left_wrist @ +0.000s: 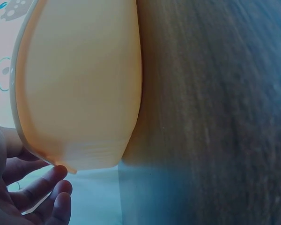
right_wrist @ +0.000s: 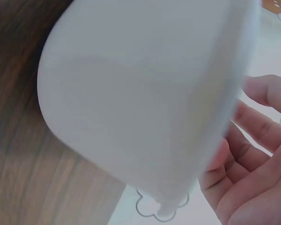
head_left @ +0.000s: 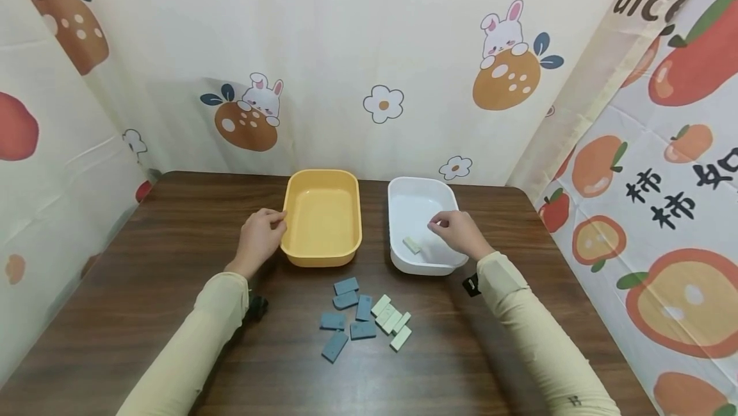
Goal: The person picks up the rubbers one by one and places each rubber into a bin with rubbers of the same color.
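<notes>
At the left side of the yellow plastic tray [head_left: 321,220], my left hand [head_left: 259,236] pinches the rim with bent fingers; in the left wrist view its thumb and forefinger are partly hidden behind the tray's edge. My right hand [head_left: 457,231] hangs over the right side of the white plastic tray [head_left: 398,208], fingers loosely bent, with nothing visible between them. Inside that tray lies one small pale green block [head_left: 412,245]. In the right wrist view the white tray wall [right_wrist: 131,103] covers some of the right fingers [right_wrist: 269,91].
Several flat blue-grey blocks [head_left: 363,330] lie on the brown wooden table [head_left: 277,365] in front of the trays. Beside them, to the right, are several pale green blocks [head_left: 400,338]. A printed curtain [head_left: 334,83] hangs behind the table and along both sides.
</notes>
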Demonstrator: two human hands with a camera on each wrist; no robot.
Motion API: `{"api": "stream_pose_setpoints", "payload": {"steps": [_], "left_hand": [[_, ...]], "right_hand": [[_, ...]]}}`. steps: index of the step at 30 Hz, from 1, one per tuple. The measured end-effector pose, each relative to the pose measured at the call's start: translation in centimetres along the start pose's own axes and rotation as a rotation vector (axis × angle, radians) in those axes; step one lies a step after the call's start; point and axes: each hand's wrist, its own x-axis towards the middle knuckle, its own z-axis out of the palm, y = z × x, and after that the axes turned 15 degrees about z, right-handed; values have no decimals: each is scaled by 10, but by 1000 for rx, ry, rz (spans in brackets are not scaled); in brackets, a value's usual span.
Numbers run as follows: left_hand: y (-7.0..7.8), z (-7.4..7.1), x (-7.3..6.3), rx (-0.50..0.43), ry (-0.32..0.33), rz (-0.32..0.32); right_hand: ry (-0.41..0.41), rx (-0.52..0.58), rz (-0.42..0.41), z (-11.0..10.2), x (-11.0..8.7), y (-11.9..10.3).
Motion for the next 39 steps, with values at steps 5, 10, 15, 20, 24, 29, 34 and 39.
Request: {"api": "stream_pose_setpoints", "payload": {"steps": [5,10,15,20,24,29,34,39], "left_hand": [[0,0,0,-4,6,-2],[0,-2,1,1,14,-5],[1,-4,2,1,27,-6],[1,-4,3,6,29,2],[1,-4,2,7,26,-2],[0,-2,1,0,17,-8],[0,0,0,-6,16,-3],[-2,2,-1,-10,29,7]], "right_hand": [[36,24,50,-12,-6,6],[74,69,105,-20,-14,15],[131,105,114,-19,-21,27],[158,109,140,-16,-27,38],[159,118,167,-13,-29,45],[180,94,150,-9,-30,52],[166,97,164,-5,-30,58],[125,118,190,-4,-30,60]]}}
